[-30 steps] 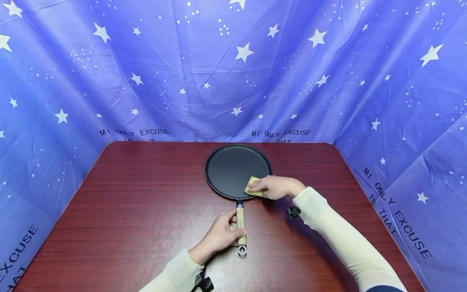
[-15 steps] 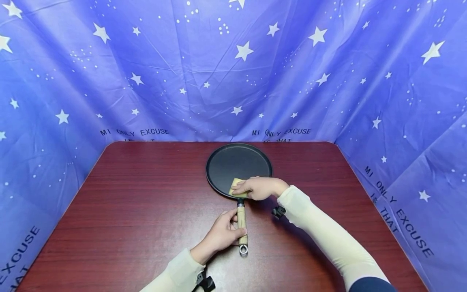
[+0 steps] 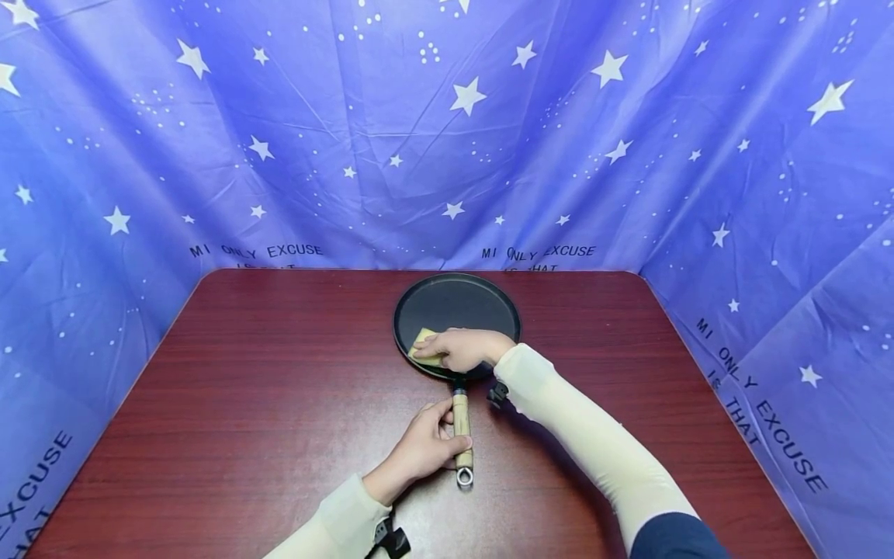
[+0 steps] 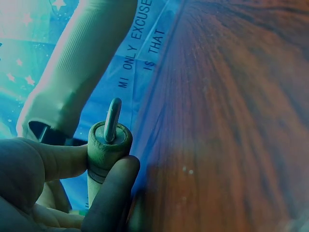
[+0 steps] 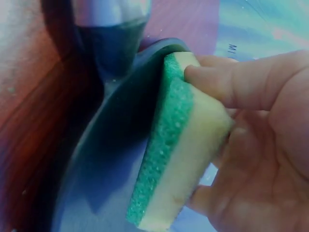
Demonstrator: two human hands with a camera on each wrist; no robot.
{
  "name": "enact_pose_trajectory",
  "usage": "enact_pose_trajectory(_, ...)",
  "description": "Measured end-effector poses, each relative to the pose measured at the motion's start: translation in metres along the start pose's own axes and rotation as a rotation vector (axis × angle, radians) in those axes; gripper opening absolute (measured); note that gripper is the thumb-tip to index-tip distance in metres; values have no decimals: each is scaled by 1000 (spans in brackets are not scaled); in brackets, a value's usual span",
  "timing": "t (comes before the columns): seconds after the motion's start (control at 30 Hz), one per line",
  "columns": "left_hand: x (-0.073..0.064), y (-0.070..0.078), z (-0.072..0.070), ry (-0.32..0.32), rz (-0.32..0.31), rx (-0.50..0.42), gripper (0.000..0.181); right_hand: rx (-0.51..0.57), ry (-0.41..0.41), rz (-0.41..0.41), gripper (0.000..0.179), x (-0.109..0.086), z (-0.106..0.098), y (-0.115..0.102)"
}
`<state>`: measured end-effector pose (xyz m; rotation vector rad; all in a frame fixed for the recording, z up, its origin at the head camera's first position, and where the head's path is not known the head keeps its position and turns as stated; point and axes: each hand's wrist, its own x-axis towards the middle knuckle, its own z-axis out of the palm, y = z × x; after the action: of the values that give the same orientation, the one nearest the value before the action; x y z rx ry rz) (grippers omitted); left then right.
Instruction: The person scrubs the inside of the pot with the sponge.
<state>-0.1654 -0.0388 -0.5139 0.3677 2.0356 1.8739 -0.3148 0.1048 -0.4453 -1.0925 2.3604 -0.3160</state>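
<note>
A round black frying pan (image 3: pixel 457 303) with a low rim lies toward the back of the table, its wooden handle (image 3: pixel 462 419) pointing at me. My left hand (image 3: pixel 422 446) grips that handle from the left, thumb over the top near the metal hanging ring (image 3: pixel 464 477). In the left wrist view the handle's end (image 4: pixel 110 145) sits between thumb and fingers. My right hand (image 3: pixel 464 349) holds a yellow sponge (image 3: pixel 424 347) against the left front part of the pan. Seen from the right wrist, the sponge's green scouring side (image 5: pixel 161 145) faces the pan's surface and is pinched by thumb and fingers.
The dark red wooden table (image 3: pixel 279 373) has rounded back corners. A blue curtain (image 3: pixel 391 116) with white stars and printed words hangs behind it and along both sides. My right sleeve (image 3: pixel 594 442) reaches across the table's right front part.
My right hand has slid the sponge leftward across the pan's front part, from the right rim to the left. My left hand keeps its grip on the handle, and the pan stays nearly still.
</note>
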Motion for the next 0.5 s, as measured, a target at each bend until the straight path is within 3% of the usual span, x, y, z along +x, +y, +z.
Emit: enact_pose_trajectory(0.5,2,-1,0,-7,-5,7,65,-52,44,98,70,35,-8,-8)
